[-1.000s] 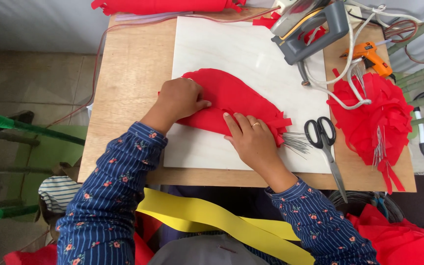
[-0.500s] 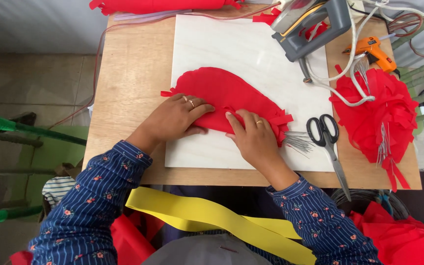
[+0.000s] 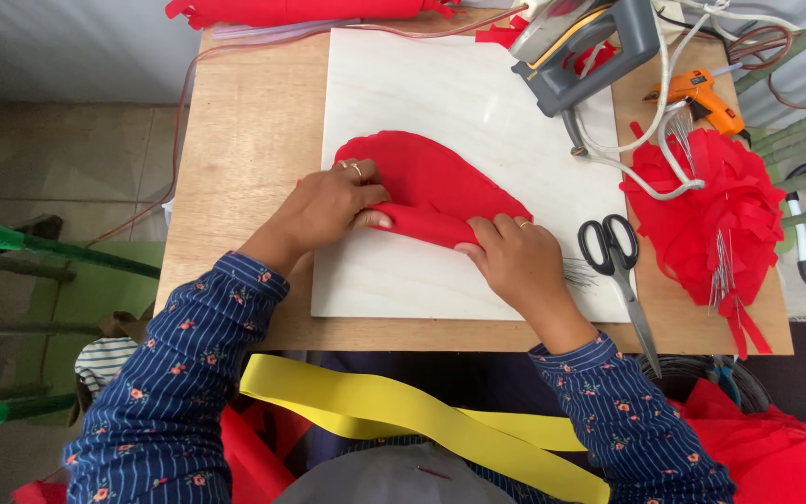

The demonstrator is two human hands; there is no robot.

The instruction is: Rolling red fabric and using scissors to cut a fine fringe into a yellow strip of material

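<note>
Scissors [image 3: 614, 254] right of fabric [image 3: 440, 187]

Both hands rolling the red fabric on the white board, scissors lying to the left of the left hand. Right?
Not quite. The head view shows the scissors to the right of the right hand, not left of the left hand. The rest holds: both hands are on the red fabric, folding its near edge on the white board.

packages: none in view | labels: none | signs: none | screens: none
</note>
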